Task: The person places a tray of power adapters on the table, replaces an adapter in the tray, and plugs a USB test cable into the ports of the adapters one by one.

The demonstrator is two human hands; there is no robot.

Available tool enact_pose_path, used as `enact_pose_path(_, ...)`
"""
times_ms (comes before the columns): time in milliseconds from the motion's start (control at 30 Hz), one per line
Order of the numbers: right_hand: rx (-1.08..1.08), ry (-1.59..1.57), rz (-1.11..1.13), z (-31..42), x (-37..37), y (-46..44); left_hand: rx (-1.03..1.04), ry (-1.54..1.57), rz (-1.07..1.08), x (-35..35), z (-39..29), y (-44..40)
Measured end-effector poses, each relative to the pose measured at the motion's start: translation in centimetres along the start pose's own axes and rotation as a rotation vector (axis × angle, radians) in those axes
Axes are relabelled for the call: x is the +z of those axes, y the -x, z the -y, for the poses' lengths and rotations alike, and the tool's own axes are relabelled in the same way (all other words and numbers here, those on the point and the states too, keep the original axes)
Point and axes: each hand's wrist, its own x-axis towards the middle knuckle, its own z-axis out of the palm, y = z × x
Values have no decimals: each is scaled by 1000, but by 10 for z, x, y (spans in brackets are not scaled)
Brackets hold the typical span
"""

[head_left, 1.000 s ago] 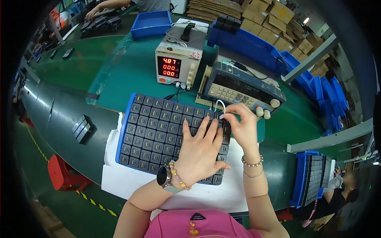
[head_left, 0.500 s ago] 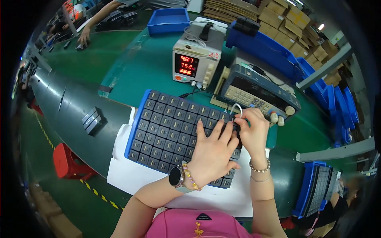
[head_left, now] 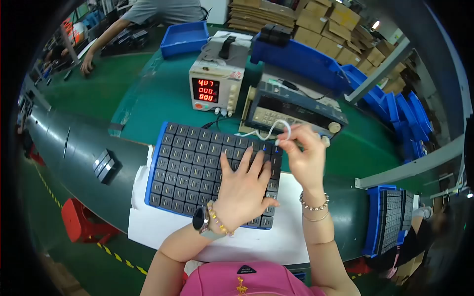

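A blue tray (head_left: 153, 170) holds rows of small black blocks (head_left: 190, 158), each with a port in its top. My left hand (head_left: 244, 192) lies on the blocks, fingers spread, palm down. Above the tray's far right corner, my right hand (head_left: 307, 153) pinches the plug end of a white cable (head_left: 274, 124), which loops back toward the instruments. The plug is close over the corner blocks; whether it touches one I cannot tell. Small blue lights glow on two blocks there. Behind the tray, a power supply (head_left: 217, 74) shows 4.87 above two rows of zeros.
Right of the power supply stands a bench instrument (head_left: 296, 106), with a long blue bin (head_left: 301, 59) behind. White paper (head_left: 173, 232) lies under the tray. Several black blocks (head_left: 105, 165) sit at left. A red stool (head_left: 81, 219) stands below. Another person's arm (head_left: 106, 39) reaches in at upper left.
My right hand has lifted slightly off the corner blocks with the cable plug. Lower display rows went from 752 and 366 to zeros. Blue lights now show. The camera view has shifted.
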Motion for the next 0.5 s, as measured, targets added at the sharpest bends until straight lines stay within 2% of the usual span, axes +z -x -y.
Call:
enact_pose_path(33,-19,55,30,-7,0,5,3,-14,1,-1,-2,3)
enact_pose_path(100,118,-46,31,-17,8,21,37,-9,13,2,-6,12)
enact_pose_path(300,126,49,68,-23,20,38,26,25,-22,12,-16,20)
enact_pose_path(500,-28,211,107,-13,17,40,35,62,11,9,-12,17)
